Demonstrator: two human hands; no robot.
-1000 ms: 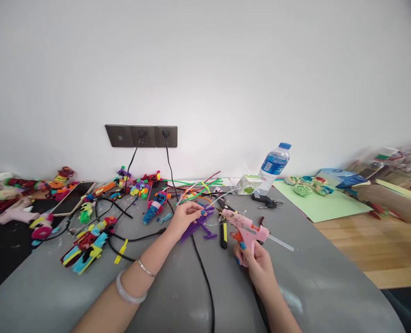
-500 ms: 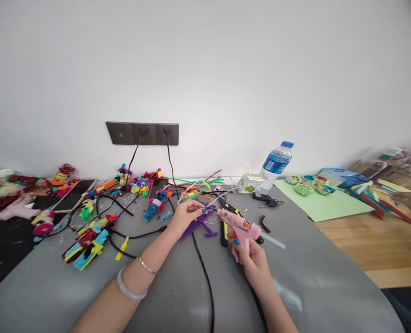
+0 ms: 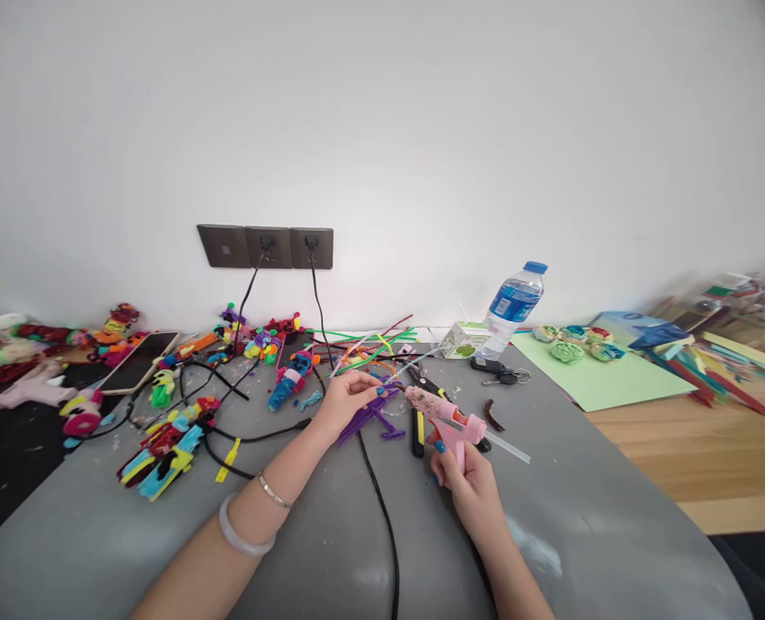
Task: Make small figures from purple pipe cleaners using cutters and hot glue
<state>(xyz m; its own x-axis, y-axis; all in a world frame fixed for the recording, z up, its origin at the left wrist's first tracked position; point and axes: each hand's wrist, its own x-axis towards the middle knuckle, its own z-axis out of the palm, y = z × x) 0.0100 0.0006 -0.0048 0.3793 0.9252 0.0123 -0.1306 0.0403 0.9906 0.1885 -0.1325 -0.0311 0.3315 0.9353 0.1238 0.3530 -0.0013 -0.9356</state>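
Plastic makes up most of the pink glue gun (image 3: 448,420), which sits above the grey surface (image 3: 318,551), nose towards the left hand (image 3: 347,405). The right hand (image 3: 469,482) is closed round its grip, fingers curled beneath the barrel. The left hand has thumb and fingers drawn nearly together over the purple strips (image 3: 360,422); whether anything is pinched between them I cannot tell from here. I'd judge the gun light, rigid and smooth, a little back-heavy, best held by that grip and well clear of the nozzle, which may be hot. The strips look thin, soft and bendy, easy to crush, so a light pinch near one end would suit them. A translucent glue stick (image 3: 510,448), straight and waxy-looking, juts from the gun's rear. Beside the gun lies a slim black-and-yellow tool (image 3: 417,432), hard and straight-edged, and past the strips a fuzzy blue figure (image 3: 290,381), its body seemingly coiled and plush. A black cable (image 3: 381,504), round and flexible, snakes towards the surface's near edge.
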